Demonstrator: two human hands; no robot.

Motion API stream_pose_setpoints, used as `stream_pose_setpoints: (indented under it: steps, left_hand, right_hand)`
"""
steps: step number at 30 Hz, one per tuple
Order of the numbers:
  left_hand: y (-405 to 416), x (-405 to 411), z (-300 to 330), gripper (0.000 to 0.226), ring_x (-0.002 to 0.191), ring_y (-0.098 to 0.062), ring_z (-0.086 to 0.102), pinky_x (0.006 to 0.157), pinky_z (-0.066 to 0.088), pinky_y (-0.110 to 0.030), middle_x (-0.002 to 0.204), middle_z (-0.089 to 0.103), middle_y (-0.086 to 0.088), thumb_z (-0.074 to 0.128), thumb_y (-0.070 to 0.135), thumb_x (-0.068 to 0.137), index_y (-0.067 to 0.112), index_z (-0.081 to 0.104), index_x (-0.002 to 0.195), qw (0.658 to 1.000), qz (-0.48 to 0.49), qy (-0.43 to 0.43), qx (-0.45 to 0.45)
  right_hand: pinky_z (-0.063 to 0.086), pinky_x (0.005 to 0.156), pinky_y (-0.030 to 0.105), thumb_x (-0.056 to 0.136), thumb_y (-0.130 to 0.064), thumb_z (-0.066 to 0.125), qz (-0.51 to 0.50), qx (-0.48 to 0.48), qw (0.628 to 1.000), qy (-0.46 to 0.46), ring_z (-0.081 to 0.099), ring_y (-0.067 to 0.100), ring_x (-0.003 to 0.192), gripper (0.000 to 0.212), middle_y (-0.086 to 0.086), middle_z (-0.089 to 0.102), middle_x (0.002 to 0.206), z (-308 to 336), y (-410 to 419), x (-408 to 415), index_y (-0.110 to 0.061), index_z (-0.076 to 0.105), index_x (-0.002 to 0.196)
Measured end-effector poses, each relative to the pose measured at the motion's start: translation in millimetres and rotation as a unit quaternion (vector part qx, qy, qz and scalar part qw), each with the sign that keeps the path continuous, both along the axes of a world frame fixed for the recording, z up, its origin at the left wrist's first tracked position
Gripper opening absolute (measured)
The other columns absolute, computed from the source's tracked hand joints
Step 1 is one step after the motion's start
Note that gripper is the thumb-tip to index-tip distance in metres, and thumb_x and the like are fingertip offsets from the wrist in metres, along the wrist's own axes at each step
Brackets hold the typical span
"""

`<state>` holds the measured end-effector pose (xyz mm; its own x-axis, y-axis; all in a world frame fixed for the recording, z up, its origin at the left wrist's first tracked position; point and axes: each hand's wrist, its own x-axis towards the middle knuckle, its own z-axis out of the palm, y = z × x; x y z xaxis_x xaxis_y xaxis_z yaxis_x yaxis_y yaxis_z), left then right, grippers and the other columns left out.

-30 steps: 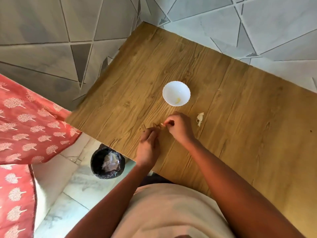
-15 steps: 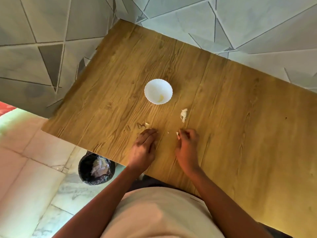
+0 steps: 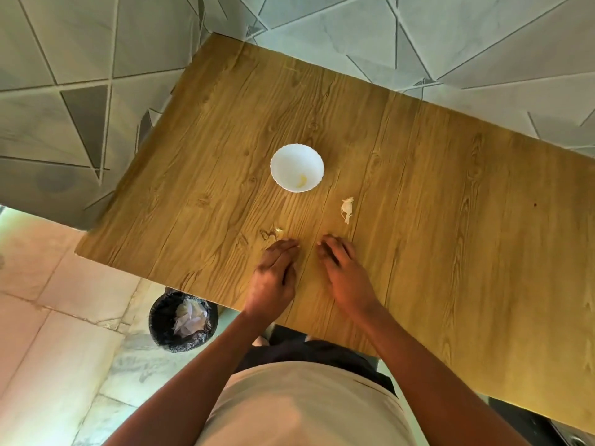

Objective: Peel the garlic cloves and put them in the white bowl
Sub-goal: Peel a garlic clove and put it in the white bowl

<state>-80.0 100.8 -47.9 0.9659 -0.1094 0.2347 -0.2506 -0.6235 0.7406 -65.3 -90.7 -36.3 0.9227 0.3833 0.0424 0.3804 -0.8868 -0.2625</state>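
Wood-grain surface (image 3: 418, 188), carrying: one white bowl (image 3: 297, 167), scalloped rim, a single pale yellow peeled clove (image 3: 302, 181) inside. Garlic skin scrap (image 3: 347, 209), just right of and nearer me than the bowl. Small clove fragment (image 3: 279, 230), just beyond my left hand (image 3: 273, 275). Left grip: fingers straight, flat on the wood, holding nothing. Right hand (image 3: 344, 275): fingers relaxed, tips down, grip likewise empty. Black-lined bin (image 3: 183, 320) with crumpled paper on the floor below.
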Motion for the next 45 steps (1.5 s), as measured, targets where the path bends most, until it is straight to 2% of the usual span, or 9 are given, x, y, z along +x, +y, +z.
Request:
stream_pose_setpoints:
  steps: [4,13,18,21,25,28,32,36,45]
  left_hand:
    - [0.4,1.3,0.4,0.034,0.132,-0.022,0.054,0.115,0.041,-0.03,0.134,0.064,-0.01,0.066,-0.006,0.089,0.0,0.069,0.123,1.0,-0.003,-0.008,-0.009]
    - [2.2,3.7,0.8,0.026,0.123,-0.02,0.062,0.108,0.048,-0.028,0.128,0.068,-0.009,0.061,-0.002,0.095,0.0,0.071,0.118,0.999,0.015,-0.001,-0.05]
    - [7.4,6.0,15.3,0.026,0.086,-0.015,0.069,0.078,0.054,-0.023,0.107,0.076,0.004,0.055,0.017,0.101,0.012,0.075,0.116,0.957,0.102,0.137,-0.233]
    - [0.3,10.2,24.2,0.034,0.105,-0.025,0.071,0.09,0.056,-0.033,0.111,0.076,-0.011,0.046,0.021,0.105,0.004,0.076,0.108,0.832,0.079,0.295,-0.463]
    - [-14.0,12.3,34.8,0.056,0.126,-0.039,0.061,0.103,0.052,-0.037,0.133,0.061,-0.033,0.027,0.03,0.109,-0.012,0.064,0.116,0.534,0.04,0.453,-0.713]
    - [-16.4,13.3,37.0,0.056,0.132,-0.04,0.057,0.11,0.049,-0.038,0.14,0.056,-0.031,0.03,0.03,0.106,-0.014,0.06,0.121,0.462,0.021,0.447,-0.765]
    - [-17.1,12.6,42.5,0.054,0.122,-0.041,0.064,0.107,0.05,-0.04,0.13,0.064,-0.031,0.033,0.024,0.105,-0.016,0.069,0.108,0.436,0.051,0.426,-0.791]
    - [-12.6,15.0,43.5,0.056,0.122,-0.042,0.064,0.105,0.05,-0.043,0.13,0.064,-0.031,0.031,0.023,0.107,-0.016,0.071,0.107,0.429,0.109,0.384,-0.81]
    - [-7.6,7.6,42.5,0.055,0.123,-0.04,0.064,0.104,0.053,-0.042,0.132,0.064,-0.028,0.031,0.025,0.108,-0.015,0.069,0.111,0.453,0.17,0.326,-0.812]
  right_hand:
    - [0.064,0.071,0.042,0.082,-0.004,0.079,-0.003,-0.004,1.0,-0.01,0.055,0.032,0.121,0.049,0.013,0.051,0.137,1.5,0.5,-4.2,0.0,0.064,0.128]
    - [0.063,0.072,0.043,0.075,-0.004,0.082,-0.017,-0.041,0.998,-0.043,0.064,0.031,0.096,0.027,0.015,0.063,0.105,14.5,27.6,-13.3,0.0,0.073,0.1]
    - [0.061,0.071,0.033,0.081,0.004,0.077,-0.102,0.195,0.976,0.011,0.068,0.017,0.08,0.02,0.008,0.067,0.096,14.3,38.1,-25.6,-0.002,0.076,0.099]
    - [0.06,0.073,0.026,0.086,0.004,0.074,-0.186,0.351,0.918,-0.007,0.071,0.006,0.08,0.016,0.003,0.073,0.095,26.8,53.3,-29.4,-0.004,0.078,0.1]
    - [0.057,0.092,0.032,0.087,0.001,0.065,-0.075,0.292,0.953,-0.033,0.071,0.021,0.1,0.023,0.012,0.074,0.107,41.3,72.6,-38.6,-0.002,0.076,0.107]
    - [0.059,0.088,0.037,0.08,0.005,0.072,-0.038,0.225,0.973,-0.046,0.071,0.028,0.098,0.028,0.017,0.073,0.106,38.6,71.5,-42.2,0.0,0.075,0.108]
    - [0.057,0.068,0.024,0.082,0.001,0.08,-0.107,0.282,0.949,-0.09,0.069,0.014,0.076,0.01,0.007,0.072,0.088,46.2,69.3,-43.5,-0.004,0.076,0.091]
    - [0.056,0.069,0.021,0.087,0.004,0.076,-0.227,0.38,0.893,-0.082,0.07,0.006,0.082,0.011,0.004,0.072,0.09,45.6,39.1,-35.9,-0.002,0.075,0.096]
    - [0.058,0.076,0.019,0.08,0.007,0.077,-0.209,0.316,0.924,0.04,0.066,0.015,0.092,0.024,0.001,0.063,0.101,-4.7,22.0,-3.7,-0.006,0.077,0.101]
